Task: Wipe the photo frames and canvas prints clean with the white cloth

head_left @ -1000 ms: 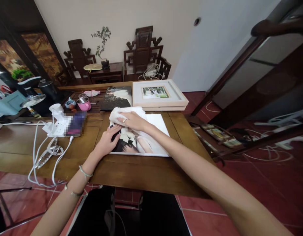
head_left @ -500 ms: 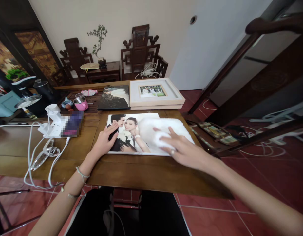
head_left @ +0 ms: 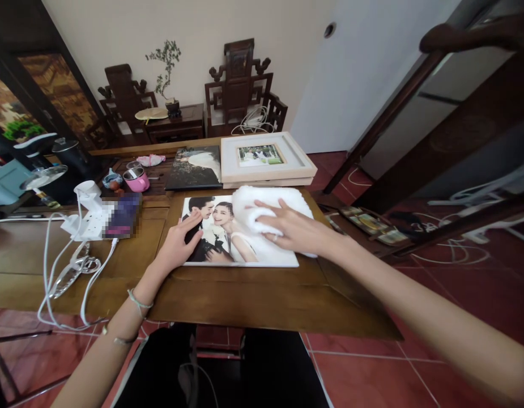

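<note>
A wedding photo panel (head_left: 245,249) of a couple lies flat on the wooden table (head_left: 228,300). My left hand (head_left: 180,241) rests on its left edge, fingers stretched out and holding nothing. Bunched under the fingers of my right hand (head_left: 289,226) is a white fluffy towel (head_left: 278,196), pressed against the photo's right side. The towel covers the panel's upper right part and spreads past its right edge. Just behind lie a dark photo panel (head_left: 196,167) and a pale framed photo (head_left: 265,156).
To the left are a white power strip (head_left: 89,224) with cables, a blurred-out phone (head_left: 123,215), a shiny metallic object (head_left: 70,272), a pink cup (head_left: 136,179) and a black kettle (head_left: 70,156). Dark wooden chairs (head_left: 238,85) stand behind the table.
My right hand and the towel have moved left and slightly up across the photo. More of the panel's lower right corner shows now. My left hand stays in place on the panel.
</note>
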The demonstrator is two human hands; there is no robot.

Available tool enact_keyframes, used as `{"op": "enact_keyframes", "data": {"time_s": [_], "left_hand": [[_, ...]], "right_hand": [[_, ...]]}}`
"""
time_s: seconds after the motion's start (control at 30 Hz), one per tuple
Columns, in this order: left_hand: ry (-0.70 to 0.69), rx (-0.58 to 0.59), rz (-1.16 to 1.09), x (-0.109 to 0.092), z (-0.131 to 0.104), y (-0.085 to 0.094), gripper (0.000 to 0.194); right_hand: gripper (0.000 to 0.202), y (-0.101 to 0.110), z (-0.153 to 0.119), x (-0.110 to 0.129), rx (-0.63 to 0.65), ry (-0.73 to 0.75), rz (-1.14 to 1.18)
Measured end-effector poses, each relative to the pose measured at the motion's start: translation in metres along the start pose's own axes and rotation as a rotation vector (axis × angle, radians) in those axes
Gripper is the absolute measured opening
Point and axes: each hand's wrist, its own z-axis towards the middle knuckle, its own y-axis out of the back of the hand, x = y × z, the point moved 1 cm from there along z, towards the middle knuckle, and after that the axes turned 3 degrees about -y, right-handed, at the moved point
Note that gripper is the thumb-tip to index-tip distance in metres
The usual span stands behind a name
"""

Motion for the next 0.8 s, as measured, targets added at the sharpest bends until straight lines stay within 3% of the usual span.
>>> {"op": "enact_keyframes", "data": {"time_s": [0.13, 0.23, 0.33, 0.6, 0.7, 0.8], "left_hand": [[0.011, 0.007, 0.005, -0.001, 0.001, 0.0, 0.046], [0.016, 0.009, 0.01, -0.001, 0.001, 0.0, 0.045], [0.017, 0.0, 0.013, -0.001, 0.0, 0.0, 0.045], [0.022, 0.001, 0.011, -0.003, 0.0, 0.001, 0.045], [0.015, 0.009, 0.003, -0.003, 0.0, 0.001, 0.045], [0.013, 0.011, -0.011, -0.001, 0.0, 0.002, 0.045]], "right_hand": [[0.043, 0.001, 0.029, -0.015, 0.063, -0.085, -0.09], [0.053, 0.002, 0.034, -0.014, 0.068, -0.132, -0.079], [0.055, 0.002, 0.02, -0.005, 0.08, -0.129, -0.025], [0.052, 0.008, -0.067, 0.054, 0.065, 0.037, 0.073], [0.05, 0.014, -0.068, 0.052, 0.062, -0.01, 0.114], [0.052, 0.016, -0.043, 0.028, 0.061, -0.075, 0.093]]}}
